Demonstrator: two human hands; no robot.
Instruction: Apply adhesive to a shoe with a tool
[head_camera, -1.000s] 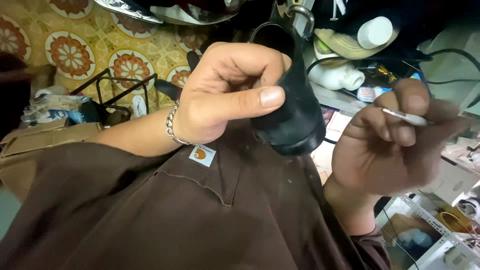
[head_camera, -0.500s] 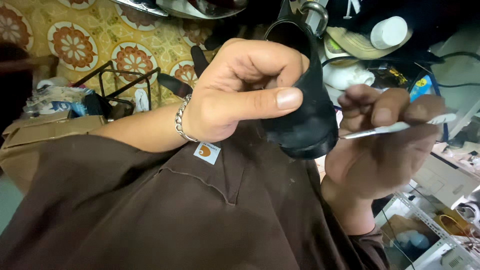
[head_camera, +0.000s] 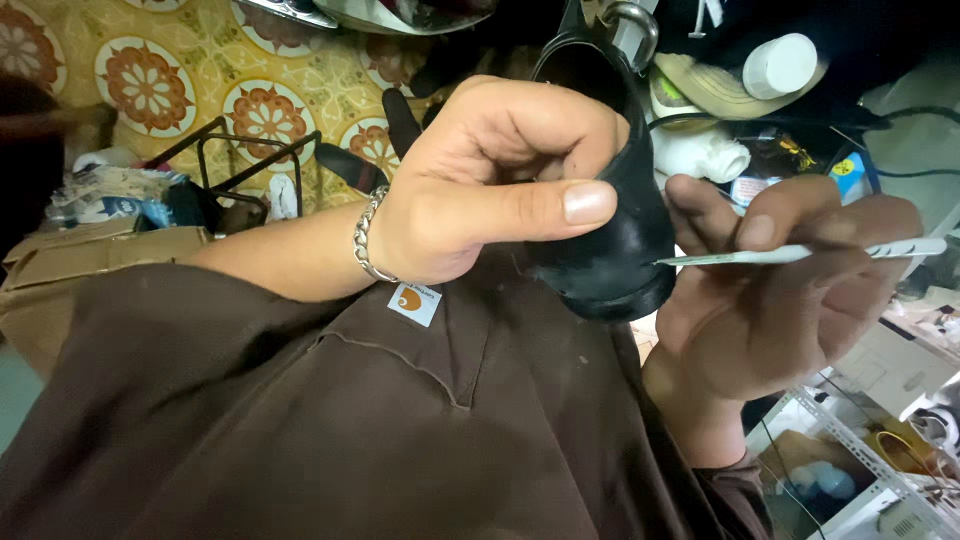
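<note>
My left hand (head_camera: 480, 190), with a silver chain bracelet (head_camera: 365, 240) on its wrist, grips a black leather shoe (head_camera: 615, 260) from the side, thumb stretched across the upper. The shoe is held over my lap with its opening turned away from me. My right hand (head_camera: 780, 300) pinches a thin white stick-like tool (head_camera: 800, 253) between thumb and fingers. The tool's tip touches the shoe's lower edge near the sole.
A brown garment (head_camera: 300, 430) fills the foreground below the hands. A yellow patterned surface (head_camera: 150, 90) with a black wire rack (head_camera: 240, 160) lies at the left, above a cardboard box (head_camera: 60, 270). A white bottle (head_camera: 780, 65) and clutter sit top right, white wire shelving (head_camera: 860, 470) bottom right.
My right hand has swung the white tool leftward until its tip meets the shoe's edge. The left hand keeps its grip on the shoe.
</note>
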